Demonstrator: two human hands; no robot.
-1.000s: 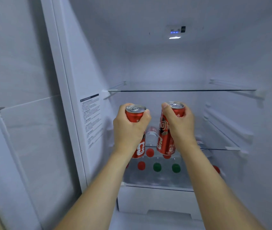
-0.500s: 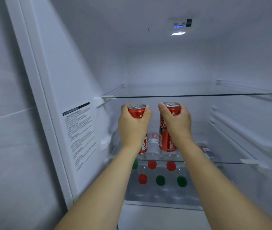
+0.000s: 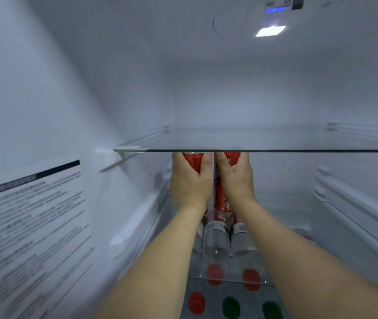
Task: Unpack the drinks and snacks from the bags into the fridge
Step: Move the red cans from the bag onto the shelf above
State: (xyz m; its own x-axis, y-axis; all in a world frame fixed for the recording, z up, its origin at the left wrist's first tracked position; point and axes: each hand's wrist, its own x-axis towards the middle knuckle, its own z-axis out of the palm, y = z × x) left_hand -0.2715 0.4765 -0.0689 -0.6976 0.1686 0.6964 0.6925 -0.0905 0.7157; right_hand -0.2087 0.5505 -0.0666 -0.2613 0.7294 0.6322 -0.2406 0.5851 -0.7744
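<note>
Both hands have pushed deeper into the fridge [image 3: 45, 88]; left hand [image 3: 189, 180] and right hand [image 3: 235, 178] each grip an upright red can, left can [image 3: 191, 161], right can [image 3: 220, 194], tops just beneath the glass shelf [image 3: 298, 150].

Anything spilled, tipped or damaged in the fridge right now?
Nothing stands out. The left hand and right hand each grip an upright red can just under the glass shelf. The clear bottles below lie on their sides in a neat row, apparently on purpose. No spills or cracks show.
</note>
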